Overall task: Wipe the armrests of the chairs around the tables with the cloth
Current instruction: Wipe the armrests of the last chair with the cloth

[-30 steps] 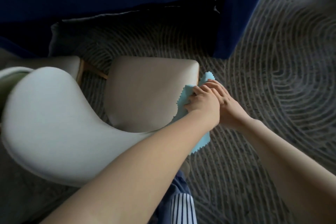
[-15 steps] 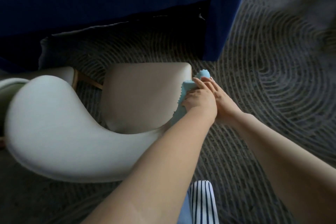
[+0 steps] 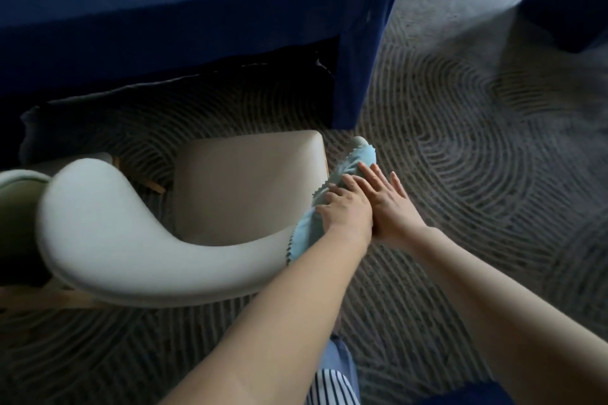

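Cream padded curved chair shell [image 3: 115, 240] at left, sweeping right into the armrest; beige square seat cushion [image 3: 243, 187] inside it. Light blue zigzag-edged cloth [image 3: 357, 158] draped over the armrest's right end. Left hand [image 3: 345, 210] on the cloth, fingers curled down, clamping it. Right hand [image 3: 391, 207] touches the left, fingers straight, slightly apart. Grey swirl-patterned carpet [image 3: 477, 141] beneath.

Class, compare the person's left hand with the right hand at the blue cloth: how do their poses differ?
The left hand has curled fingers on the cloth; the right hand has straight fingers. The left hand lies in front, covering the right hand's inner edge. Both lie side by side at the cloth.
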The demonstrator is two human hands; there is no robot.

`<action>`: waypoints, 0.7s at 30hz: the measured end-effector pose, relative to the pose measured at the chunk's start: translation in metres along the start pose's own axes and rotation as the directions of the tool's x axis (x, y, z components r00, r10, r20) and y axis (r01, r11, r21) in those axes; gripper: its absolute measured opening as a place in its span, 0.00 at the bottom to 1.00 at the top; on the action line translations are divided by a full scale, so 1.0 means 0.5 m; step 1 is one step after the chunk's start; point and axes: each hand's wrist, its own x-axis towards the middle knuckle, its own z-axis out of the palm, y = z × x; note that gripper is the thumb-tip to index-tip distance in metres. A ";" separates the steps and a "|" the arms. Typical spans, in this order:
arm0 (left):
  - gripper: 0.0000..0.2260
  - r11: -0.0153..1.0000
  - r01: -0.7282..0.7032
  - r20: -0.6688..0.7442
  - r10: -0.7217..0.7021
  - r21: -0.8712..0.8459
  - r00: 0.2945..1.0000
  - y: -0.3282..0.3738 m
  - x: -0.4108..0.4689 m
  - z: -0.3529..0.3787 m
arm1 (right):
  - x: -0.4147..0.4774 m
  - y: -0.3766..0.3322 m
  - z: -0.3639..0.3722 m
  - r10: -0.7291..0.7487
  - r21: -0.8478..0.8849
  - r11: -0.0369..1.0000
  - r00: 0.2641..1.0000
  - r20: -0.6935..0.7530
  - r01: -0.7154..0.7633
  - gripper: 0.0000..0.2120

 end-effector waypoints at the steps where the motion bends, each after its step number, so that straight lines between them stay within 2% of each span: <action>1: 0.27 1.000 -0.007 -0.005 0.007 0.015 1.000 -0.007 -0.004 0.005 | -0.003 -0.007 0.003 0.004 0.000 1.000 1.000 0.006 -0.004 0.44; 7: 0.35 0.981 -0.143 -0.007 0.146 0.128 0.989 -0.075 -0.075 0.019 | -0.071 -0.096 0.017 0.090 -0.050 0.995 0.996 -0.002 -0.090 0.46; 14: 0.32 0.940 -0.255 -0.044 0.271 0.227 0.961 -0.151 -0.122 0.033 | -0.123 -0.197 0.041 0.212 -0.087 0.973 0.977 -0.029 -0.214 0.46; 17: 0.31 0.920 -0.302 -0.076 0.330 0.252 0.941 -0.187 -0.139 0.042 | -0.140 -0.242 0.052 0.245 -0.111 0.962 0.967 -0.068 -0.251 0.42; 21: 0.23 0.915 -0.340 -0.206 0.383 0.216 0.900 -0.240 -0.164 0.058 | -0.152 -0.295 0.076 0.277 -0.107 0.952 0.957 -0.090 -0.286 0.40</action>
